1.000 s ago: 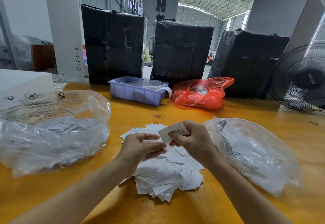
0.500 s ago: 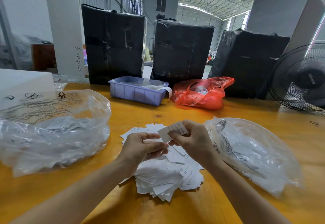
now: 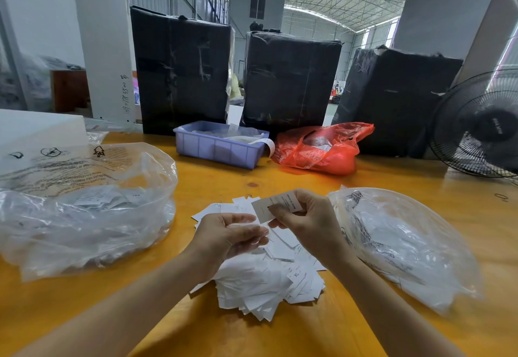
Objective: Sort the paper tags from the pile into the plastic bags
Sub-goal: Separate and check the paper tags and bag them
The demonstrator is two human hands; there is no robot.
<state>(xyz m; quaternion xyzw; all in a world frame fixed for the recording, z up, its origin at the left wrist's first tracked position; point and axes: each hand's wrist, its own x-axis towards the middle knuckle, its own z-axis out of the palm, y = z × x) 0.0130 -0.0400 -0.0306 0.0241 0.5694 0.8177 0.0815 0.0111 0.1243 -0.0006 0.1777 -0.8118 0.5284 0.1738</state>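
Right hand (image 3: 308,220) pinches one paper tag (image 3: 276,205) above the pile (image 3: 269,281) at mid-worktop; left hand (image 3: 229,237) hovers loosely open, empty. Nearest plastic bag (image 3: 403,244) lies just right of it.

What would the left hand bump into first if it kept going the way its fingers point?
Probably the right hand, or the paper tag it pinches. The left hand has loosely bent fingers aiming rightward at them, above the tag pile. Depth is hard to judge, so it might pass just below the tag.
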